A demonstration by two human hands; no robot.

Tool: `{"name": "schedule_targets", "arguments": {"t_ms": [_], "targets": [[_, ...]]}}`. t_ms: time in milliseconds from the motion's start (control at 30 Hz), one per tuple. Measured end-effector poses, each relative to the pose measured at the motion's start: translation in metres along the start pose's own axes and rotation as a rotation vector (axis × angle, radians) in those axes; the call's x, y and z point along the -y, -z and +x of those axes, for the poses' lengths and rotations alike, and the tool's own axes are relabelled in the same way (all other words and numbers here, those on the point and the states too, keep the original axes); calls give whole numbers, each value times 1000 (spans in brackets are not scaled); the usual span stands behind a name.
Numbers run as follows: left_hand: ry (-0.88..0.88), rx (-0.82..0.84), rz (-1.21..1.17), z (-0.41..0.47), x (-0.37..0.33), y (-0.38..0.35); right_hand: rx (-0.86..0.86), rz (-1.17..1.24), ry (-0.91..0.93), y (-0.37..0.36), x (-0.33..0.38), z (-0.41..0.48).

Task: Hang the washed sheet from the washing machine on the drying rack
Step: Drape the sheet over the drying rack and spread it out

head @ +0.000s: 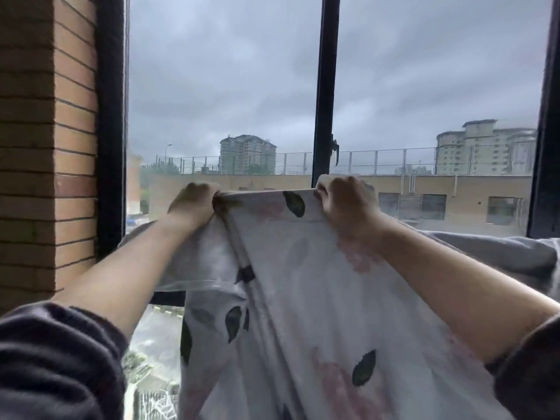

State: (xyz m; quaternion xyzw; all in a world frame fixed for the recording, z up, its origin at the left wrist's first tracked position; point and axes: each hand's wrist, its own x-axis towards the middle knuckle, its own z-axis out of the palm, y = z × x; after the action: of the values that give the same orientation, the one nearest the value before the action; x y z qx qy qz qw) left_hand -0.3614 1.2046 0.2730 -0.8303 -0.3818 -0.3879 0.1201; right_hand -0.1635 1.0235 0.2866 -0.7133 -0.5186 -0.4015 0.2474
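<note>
A white sheet [303, 298] printed with dark leaves and pale pink flowers hangs in front of me, its top edge pulled taut between my fists. My left hand [194, 204] grips the edge at the left end, fingers curled over the cloth. My right hand [345, 201] grips the same edge at the right end. Both arms reach forward and up at chest height. More of the sheet, grey-white and bunched, lies behind my right forearm [491, 256]. No drying rack shows in this view.
A large window with black frames [325, 86] fills the view ahead, its handle [334, 147] near the middle post. A brick wall [48, 147] stands at the left. Outside are rooftops and tall buildings under grey sky.
</note>
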Motion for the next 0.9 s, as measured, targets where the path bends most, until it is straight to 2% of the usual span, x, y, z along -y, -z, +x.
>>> {"name": "schedule_targets", "arguments": {"t_ms": [100, 167, 267, 367, 600, 767, 900], "targets": [[28, 374, 58, -17, 4, -64, 421, -132, -20, -22, 9, -5], [38, 562, -22, -47, 3, -107, 575, -221, 5, -30, 17, -16], [94, 638, -344, -96, -2, -139, 518, -255, 116, -25, 31, -32], [172, 594, -602, -150, -3, -153, 423, -301, 237, -23, 38, -54], [335, 555, -772, -250, 10, -184, 366, -298, 475, -59, 48, -111], [469, 700, -867, -307, 1, -206, 315, -326, 607, -75, 54, -147], [613, 983, -891, -340, -15, -214, 440, -316, 656, -74, 57, -165]]}}
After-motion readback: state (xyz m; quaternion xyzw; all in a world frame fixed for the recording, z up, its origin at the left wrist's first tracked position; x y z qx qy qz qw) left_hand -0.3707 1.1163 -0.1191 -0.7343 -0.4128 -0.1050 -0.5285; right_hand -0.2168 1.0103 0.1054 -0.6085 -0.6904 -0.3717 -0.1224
